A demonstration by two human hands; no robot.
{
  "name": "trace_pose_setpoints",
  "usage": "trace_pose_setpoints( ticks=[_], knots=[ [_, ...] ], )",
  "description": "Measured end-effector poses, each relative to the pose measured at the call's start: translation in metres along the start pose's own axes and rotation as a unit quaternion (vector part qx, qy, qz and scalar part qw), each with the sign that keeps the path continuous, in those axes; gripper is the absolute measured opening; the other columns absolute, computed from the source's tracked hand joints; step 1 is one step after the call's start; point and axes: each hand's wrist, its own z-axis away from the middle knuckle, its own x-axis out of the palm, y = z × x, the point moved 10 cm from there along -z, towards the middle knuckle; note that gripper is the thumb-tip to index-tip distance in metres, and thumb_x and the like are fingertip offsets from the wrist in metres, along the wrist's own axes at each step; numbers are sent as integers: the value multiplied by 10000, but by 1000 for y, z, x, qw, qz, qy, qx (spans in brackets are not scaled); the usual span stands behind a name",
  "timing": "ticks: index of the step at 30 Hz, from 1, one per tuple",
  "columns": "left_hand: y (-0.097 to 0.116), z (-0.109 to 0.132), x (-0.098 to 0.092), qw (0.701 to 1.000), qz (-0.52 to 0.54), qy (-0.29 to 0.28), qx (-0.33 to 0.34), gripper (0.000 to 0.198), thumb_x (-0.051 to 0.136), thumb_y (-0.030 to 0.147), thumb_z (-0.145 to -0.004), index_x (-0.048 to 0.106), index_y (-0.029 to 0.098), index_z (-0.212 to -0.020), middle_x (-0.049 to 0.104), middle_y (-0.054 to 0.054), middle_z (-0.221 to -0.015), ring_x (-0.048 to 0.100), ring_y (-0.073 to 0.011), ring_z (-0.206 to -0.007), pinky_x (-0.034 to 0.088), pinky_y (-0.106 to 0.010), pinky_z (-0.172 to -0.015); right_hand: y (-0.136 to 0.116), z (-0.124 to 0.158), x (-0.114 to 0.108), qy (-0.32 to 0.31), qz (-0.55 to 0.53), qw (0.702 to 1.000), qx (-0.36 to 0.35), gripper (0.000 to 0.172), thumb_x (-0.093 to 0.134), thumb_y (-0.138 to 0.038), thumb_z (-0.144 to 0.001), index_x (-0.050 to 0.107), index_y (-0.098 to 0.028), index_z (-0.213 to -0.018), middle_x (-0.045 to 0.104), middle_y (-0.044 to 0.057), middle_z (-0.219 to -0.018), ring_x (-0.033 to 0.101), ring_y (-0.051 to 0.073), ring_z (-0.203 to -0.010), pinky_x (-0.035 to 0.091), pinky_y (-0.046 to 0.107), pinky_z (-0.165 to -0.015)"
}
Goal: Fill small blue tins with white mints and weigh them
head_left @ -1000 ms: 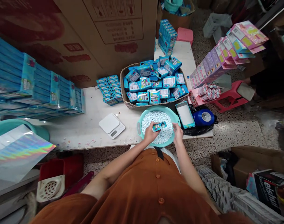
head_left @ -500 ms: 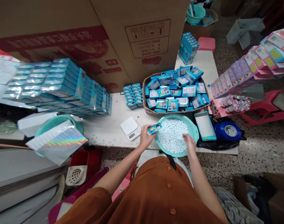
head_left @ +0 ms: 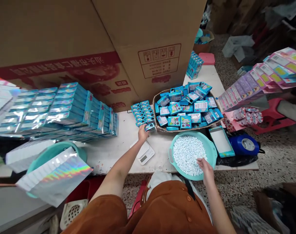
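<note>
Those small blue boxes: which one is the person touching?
The blue rectangular box at the front corner of the stacked rows, in the left hand; others lie untouched.

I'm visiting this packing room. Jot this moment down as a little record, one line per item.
Left hand: holds a small blue box beside a stack of blue boxes
Right hand: over white pellets in a teal basin
Basket: woven basket heaped with loose blue boxes
Nearby: digital scale on a white table
</note>
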Motion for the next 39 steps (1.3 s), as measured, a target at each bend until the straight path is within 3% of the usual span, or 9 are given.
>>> trace_pose_setpoints(
  ticks=[5, 10, 14, 19, 21, 24, 27, 32, 39],
  knots=[
    [9, -27, 19, 995, -43, -44, 72, 398, 573, 142, -729, 545, 214, -1119, 559, -107, -1177, 453, -295, -1185, 362, -445, -1002, 19, 7, -4, 32, 11, 999, 22, 433, 636, -595, -649, 720, -200, -806, 726, 95, -915, 674, 271, -886, 529, 373, -798],
    [10, -35, 17, 985, -149, -26, 85, 497, 590, 238, -755, 482, 216, -1240, 467, -153, -1279, 391, -348, -1207, 323, -490, -980, 23, 7, 8, 52, 15, 998, 24, 420, 641, -579, -649, 720, -190, -789, 726, 93, -886, 674, 259, -845, 523, 367, -792],
    [19, -30, 4, 986, -122, 3, 112, 495, 622, 348, -746, 485, 210, -1201, 466, -157, -1252, 391, -336, -1205, 302, -484, -994, 19, -4, 17, 45, 64, 997, 3, 393, 633, -563, -630, 719, -198, -748, 723, 73, -863, 648, 255, -853, 489, 363, -820],
    [80, -15, -24, 976, -31, 86, 200, 373, 585, 372, -789, 501, 201, -1110, 514, -134, -1150, 444, -291, -1158, 291, -462, -1021, 8, -27, 17, 37, 201, 976, -74, 355, 581, -556, -657, 703, -231, -736, 709, 60, -882, 598, 273, -924, 420, 386, -896],
    [128, -11, -10, 962, -1, 32, 272, 298, 561, 333, -813, 523, 221, -1087, 541, -109, -1139, 461, -271, -1143, 295, -441, -1028, 2, -35, 18, 25, 247, 961, -122, 347, 538, -537, -710, 690, -232, -771, 693, 74, -903, 591, 272, -924, 418, 396, -892],
    [195, -6, 43, 923, 1, -124, 366, 292, 533, 283, -830, 537, 243, -1120, 563, -91, -1149, 471, -263, -1136, 332, -415, -999, -4, -48, 15, 9, 317, 932, -178, 346, 474, -501, -782, 670, -225, -850, 669, 92, -933, 581, 271, -935, 423, 410, -888],
    [223, -13, 94, 906, -42, -197, 373, 480, 613, 269, -764, 485, 200, -1221, 514, -132, -1240, 433, -298, -1185, 353, -428, -976, -9, -63, 6, 25, 378, 900, -218, 354, 438, -473, -821, 651, -213, -932, 651, 109, -969, 566, 279, -970, 417, 438, -911],
    [206, -34, 139, 918, -131, -212, 309, 716, 691, 402, -692, 402, 159, -1300, 500, -173, -1251, 441, -331, -1176, 340, -463, -979, -15, -88, 10, 22, 404, 867, -290, 381, 415, -436, -868, 601, -193, -1094, 608, 127, -1093, 523, 277, -1075, 393, 445, -971],
    [160, -56, 129, 902, -241, -284, 216, 782, 715, 333, -655, 368, 215, -1345, 464, -149, -1233, 515, -342, -1107, 425, -429, -901, -10, -118, 43, 9, 389, 869, -306, 471, 418, -417, -885, 499, -173, -1280, 517, 141, -1264, 428, 293, -1204, 320, 453, -1043]
  ],
)
